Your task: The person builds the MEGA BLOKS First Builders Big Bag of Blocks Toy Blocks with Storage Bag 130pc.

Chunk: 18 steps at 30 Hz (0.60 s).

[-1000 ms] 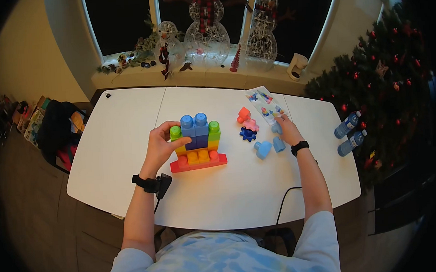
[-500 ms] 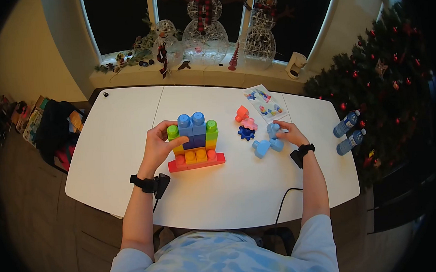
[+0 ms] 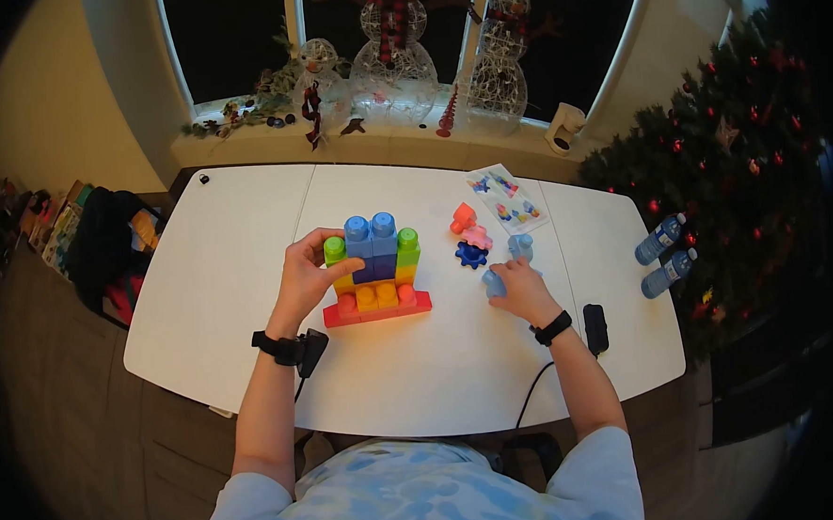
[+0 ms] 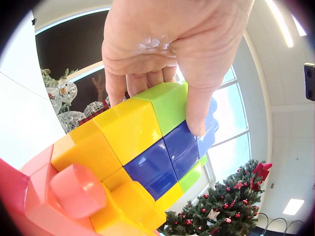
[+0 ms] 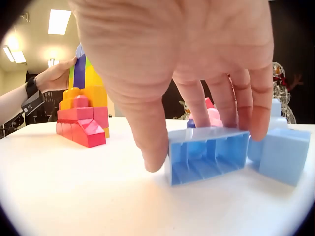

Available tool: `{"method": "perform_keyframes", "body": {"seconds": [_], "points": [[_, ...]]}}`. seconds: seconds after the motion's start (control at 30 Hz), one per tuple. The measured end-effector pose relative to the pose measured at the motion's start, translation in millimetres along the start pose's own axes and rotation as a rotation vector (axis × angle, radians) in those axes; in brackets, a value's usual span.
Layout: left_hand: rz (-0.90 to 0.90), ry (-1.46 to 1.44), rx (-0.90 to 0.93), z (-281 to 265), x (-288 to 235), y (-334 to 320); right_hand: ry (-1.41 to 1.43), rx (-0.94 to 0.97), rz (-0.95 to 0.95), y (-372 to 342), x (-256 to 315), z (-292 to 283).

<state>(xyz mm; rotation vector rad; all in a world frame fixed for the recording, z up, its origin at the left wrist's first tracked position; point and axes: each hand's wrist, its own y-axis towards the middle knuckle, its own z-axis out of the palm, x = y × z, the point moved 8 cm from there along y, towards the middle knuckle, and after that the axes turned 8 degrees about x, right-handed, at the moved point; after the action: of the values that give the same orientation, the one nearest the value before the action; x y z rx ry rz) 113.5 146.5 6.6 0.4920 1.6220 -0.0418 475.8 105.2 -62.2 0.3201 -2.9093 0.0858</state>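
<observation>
A block structure (image 3: 376,270) with a red base, yellow and dark blue middle and light blue and green tops stands on the table. My left hand (image 3: 306,277) grips its left side, the thumb on the front, as the left wrist view (image 4: 172,54) shows too. My right hand (image 3: 528,294) has thumb and fingers around a light blue block (image 5: 206,156) lying on its side, its hollow underside facing the right wrist camera. Beside it are other light blue pieces (image 5: 284,155). Behind lie a dark blue gear (image 3: 471,254), a pink gear (image 3: 477,237) and a coral block (image 3: 462,217).
A picture sheet (image 3: 507,199) lies toward the back of the white table (image 3: 221,308). A black device (image 3: 596,329) with a cable hangs at my right wrist. Two water bottles (image 3: 660,238) are beyond the right edge, near a decorated tree (image 3: 712,150).
My right hand has moved left and toward me, from the farther light blue pieces to the nearer block. My left hand still grips the structure, which has barely moved.
</observation>
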Motion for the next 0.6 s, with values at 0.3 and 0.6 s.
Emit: {"method": "perform_keyframes", "body": {"seconds": [0.3,0.6], "points": [[0.071,0.113,0.0,7,-19,6,0.388,-0.239,-0.066,0,64,-116],[0.032,0.034,0.016,18,-31,18,0.604,-0.473,-0.294,41,186,-161]]}}
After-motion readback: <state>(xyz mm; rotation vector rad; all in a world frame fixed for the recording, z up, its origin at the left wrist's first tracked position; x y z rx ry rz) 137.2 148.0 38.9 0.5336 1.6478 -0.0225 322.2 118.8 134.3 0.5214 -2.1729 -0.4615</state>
